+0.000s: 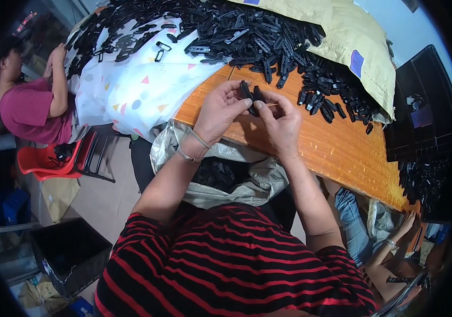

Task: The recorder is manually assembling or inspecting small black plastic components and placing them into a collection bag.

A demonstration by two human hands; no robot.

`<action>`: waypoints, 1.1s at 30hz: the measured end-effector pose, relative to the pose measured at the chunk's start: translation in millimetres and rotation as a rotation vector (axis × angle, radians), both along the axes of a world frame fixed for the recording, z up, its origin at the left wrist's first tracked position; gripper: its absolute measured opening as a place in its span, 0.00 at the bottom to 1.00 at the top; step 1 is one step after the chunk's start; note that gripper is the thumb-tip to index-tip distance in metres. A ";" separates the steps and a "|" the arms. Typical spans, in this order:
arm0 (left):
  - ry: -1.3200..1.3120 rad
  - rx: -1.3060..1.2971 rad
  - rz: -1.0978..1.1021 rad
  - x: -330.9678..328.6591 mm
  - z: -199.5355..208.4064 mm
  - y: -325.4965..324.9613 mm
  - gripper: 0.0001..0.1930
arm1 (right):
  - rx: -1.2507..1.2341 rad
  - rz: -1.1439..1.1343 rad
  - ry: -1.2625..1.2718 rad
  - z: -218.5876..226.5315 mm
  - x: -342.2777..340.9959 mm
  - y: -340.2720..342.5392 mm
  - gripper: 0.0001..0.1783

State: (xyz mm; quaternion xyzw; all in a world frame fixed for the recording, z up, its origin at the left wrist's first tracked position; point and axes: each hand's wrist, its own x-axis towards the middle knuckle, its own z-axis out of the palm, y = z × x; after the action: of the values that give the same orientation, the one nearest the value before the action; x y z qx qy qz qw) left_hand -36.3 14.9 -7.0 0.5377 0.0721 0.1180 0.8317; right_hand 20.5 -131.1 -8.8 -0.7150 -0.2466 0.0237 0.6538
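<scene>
Above the table's near edge, my left hand (pixel 219 110) pinches a slim black plastic piece (pixel 245 90) between thumb and fingers. Close beside it, my right hand (pixel 282 122) has its thumb and fingers closed on a second dark piece (pixel 258 95). The two pieces meet or nearly meet at the thumbs; whether they are joined I cannot tell. Beyond my hands lies a large heap of similar black plastic pieces (pixel 260 39) on the table. Below my wrists, an opened woven sack (pixel 178 138) at my lap holds more dark pieces.
A wooden table (pixel 331 142) spans the front, with a patterned white sheet (pixel 136 90) on its left. Yellowish sacks (pixel 350 37) lie at the back right, near a black crate (pixel 421 105). A person (pixel 35 105) sits left by a red chair (pixel 41 161); another's arm (pixel 390 248) shows lower right.
</scene>
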 end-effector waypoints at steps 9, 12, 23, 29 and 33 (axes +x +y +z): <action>-0.083 0.374 0.046 4.9 -4.4 -1.2 0.17 | -0.152 -0.057 -0.136 3.0 0.4 -3.0 0.12; -0.095 0.333 0.052 5.0 -5.3 -6.5 0.17 | -0.172 -0.049 -0.179 1.2 4.1 -3.9 0.11; -0.173 0.432 0.190 -10.8 7.3 -25.3 0.19 | -0.172 -0.024 -0.361 4.9 2.0 -5.9 0.11; -0.320 0.992 0.217 -25.6 33.3 -16.2 0.15 | -0.052 0.097 -0.087 23.3 -6.1 -5.9 0.18; -0.298 0.780 0.167 -28.2 32.1 -17.3 0.15 | -0.052 0.177 -0.096 15.6 -5.0 -8.4 0.17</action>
State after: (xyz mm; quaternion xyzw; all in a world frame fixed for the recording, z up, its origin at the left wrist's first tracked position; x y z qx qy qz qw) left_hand -64.5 -2.4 25.1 0.7816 -0.0559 0.2797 0.5548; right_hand 15.5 -139.5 6.9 -0.7075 -0.3390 0.0533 0.6178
